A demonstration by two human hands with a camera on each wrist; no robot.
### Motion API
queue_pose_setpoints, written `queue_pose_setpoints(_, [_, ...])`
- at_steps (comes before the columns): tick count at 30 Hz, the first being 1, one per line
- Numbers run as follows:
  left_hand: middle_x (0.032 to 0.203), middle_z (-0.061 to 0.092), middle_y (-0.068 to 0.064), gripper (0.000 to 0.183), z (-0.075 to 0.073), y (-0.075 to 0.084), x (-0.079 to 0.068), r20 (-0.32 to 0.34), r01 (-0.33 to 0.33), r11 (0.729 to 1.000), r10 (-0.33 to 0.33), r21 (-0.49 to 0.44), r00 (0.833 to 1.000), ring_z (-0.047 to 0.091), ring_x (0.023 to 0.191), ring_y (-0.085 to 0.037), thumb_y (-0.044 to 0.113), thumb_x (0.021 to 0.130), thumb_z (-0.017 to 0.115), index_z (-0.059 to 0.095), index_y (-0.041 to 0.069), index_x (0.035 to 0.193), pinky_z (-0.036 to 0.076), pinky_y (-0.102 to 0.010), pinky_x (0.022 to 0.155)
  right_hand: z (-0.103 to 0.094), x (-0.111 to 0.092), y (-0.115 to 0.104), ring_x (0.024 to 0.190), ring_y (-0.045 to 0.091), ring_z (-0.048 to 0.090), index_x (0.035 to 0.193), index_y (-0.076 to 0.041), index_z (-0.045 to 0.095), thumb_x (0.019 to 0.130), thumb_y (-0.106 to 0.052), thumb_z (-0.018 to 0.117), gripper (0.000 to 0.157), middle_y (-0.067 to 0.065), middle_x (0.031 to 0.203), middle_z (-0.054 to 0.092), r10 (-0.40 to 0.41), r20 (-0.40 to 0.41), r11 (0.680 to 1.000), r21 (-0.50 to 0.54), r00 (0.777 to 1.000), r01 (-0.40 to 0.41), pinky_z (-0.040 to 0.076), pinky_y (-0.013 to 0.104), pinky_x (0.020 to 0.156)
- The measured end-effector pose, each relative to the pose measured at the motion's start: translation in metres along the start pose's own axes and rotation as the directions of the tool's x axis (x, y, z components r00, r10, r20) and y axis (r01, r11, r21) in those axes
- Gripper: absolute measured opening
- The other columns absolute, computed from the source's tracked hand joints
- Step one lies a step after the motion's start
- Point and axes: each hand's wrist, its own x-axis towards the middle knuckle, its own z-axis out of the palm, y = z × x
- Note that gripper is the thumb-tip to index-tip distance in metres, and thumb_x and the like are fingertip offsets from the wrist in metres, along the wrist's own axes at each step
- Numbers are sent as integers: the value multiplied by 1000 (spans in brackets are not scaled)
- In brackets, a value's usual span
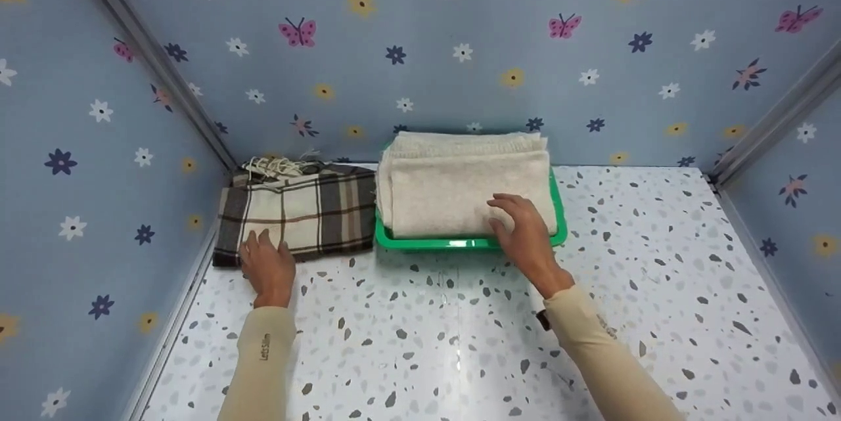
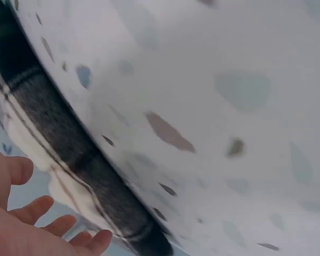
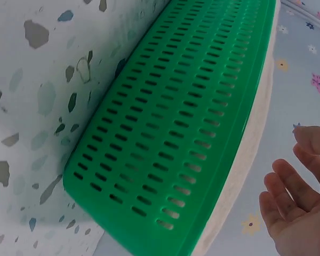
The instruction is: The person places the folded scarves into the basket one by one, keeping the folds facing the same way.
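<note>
A folded plaid scarf [image 1: 345, 211] in brown, cream and black, with a fringe at its back, lies on the speckled surface at the left. My left hand [image 1: 268, 266] is over its front edge, fingers relaxed and holding nothing; in the left wrist view the scarf [image 2: 80, 133] runs beside that hand [image 2: 37, 229]. Right of it stands a green slotted basket [image 1: 427, 243], filled above its rim with folded cream cloths [image 1: 460, 191]. My right hand [image 1: 529, 240] hovers over the basket's front right part, its fingers loosely bent and nothing in them. The right wrist view shows the basket's perforated side [image 3: 165, 112].
Blue walls [image 1: 427, 33] with flowers and butterflies enclose the white speckled surface [image 1: 657, 263] at the back and both sides. Scarf and basket stand against the back wall, the scarf near the left corner. Grey trim [image 1: 151, 60] runs along the wall corners.
</note>
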Motion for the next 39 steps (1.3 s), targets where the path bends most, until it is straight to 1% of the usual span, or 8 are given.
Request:
queue_pose_setpoints(9, [167,14,-39,56,-16,-34,11,101,73,997,-70,-28,992,11,154,-59,11,109,51,34,-15,156,22,-77,117,16,-15,-17,128,35,62,124,-1,75,97,-2,76,27,15,134,69,-89,-27,995,32,996,90,52,50,106])
queue_pose_setpoints(16, [169,3,-39,54,-25,-44,18,142,111,992,-102,-56,985,5,156,-58,9,110,47,32,-15,156,21,-75,119,28,-24,-30,125,33,64,121,-2,76,95,-1,78,27,14,131,70,-135,-31,988,67,990,137,54,47,104])
queue_pose_setpoints(21, [168,4,-39,54,-28,-53,23,172,145,989,-136,-43,976,8,153,-59,11,110,43,27,-16,154,24,-74,116,36,-29,-38,124,31,65,119,-3,76,93,0,79,26,12,130,70,-153,-18,985,81,988,154,54,45,104])
queue_pose_setpoints(25, [167,4,-40,55,-28,-58,25,197,166,985,-154,-47,968,9,152,-61,13,111,40,22,-16,154,23,-75,116,41,-33,-43,124,30,65,119,-3,76,93,-1,79,27,11,130,70,-166,-6,982,89,986,166,55,45,103])
queue_pose_setpoints(31, [163,13,-44,64,-31,-60,27,165,227,971,-213,-70,963,13,151,-60,15,112,37,8,-14,161,20,-72,120,50,-40,-50,124,27,64,121,-4,76,95,-3,78,27,9,131,69,-199,20,975,107,980,196,56,42,101])
queue_pose_setpoints(34, [161,14,-47,66,-34,-61,27,140,235,970,-224,-63,964,12,150,-61,13,112,37,4,-17,160,18,-70,121,54,-43,-53,124,27,65,120,-5,76,93,-1,79,27,10,131,69,-222,19,969,111,975,219,57,41,99])
queue_pose_setpoints(36, [158,16,-49,64,-36,-62,26,135,229,972,-222,-44,966,13,148,-62,11,112,37,7,-21,158,19,-68,121,58,-46,-54,123,27,65,119,-5,76,92,1,80,28,9,131,69,-235,17,966,110,972,232,57,40,98])
queue_pose_setpoints(39, [152,23,-51,56,-37,-64,24,133,220,975,-217,-14,967,19,144,-63,9,112,36,21,-26,153,23,-67,118,63,-50,-57,123,27,65,119,-6,77,92,2,80,29,9,131,69,-249,32,963,114,968,244,57,40,98])
